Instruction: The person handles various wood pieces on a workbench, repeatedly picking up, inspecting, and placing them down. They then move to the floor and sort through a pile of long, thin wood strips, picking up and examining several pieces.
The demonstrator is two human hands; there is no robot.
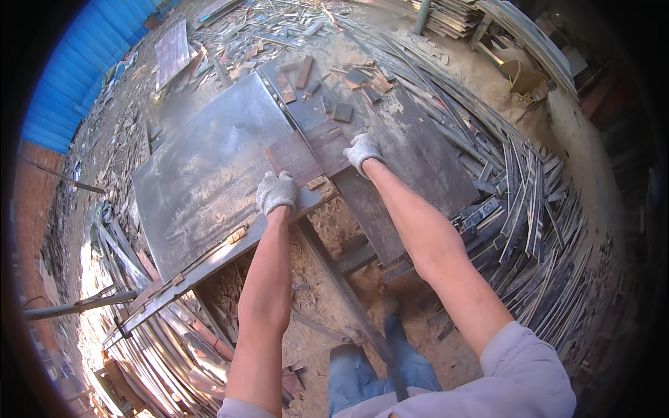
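A reddish-brown wooden board (293, 157) lies across the middle of a worn metal-topped work table (202, 181). A dark line runs through the board, in line with a long narrow strip (277, 99) on the tabletop; whether the board is in one piece or two I cannot tell. My left hand (277, 192), in a grey-white knit glove, is closed at the board's near left edge. My right hand (362, 152), gloved alike, grips its right end with curled fingers. A small wood scrap (317, 182) sits at the near table edge between my hands.
Several small wood offcuts (341, 111) lie on the table's far part. Long thin strips (529, 202) are heaped at the right, with more strips (167, 355) at the lower left. Scrap covers the ground beyond, beside a blue corrugated wall (77, 70). A metal bar (348, 299) runs below the table.
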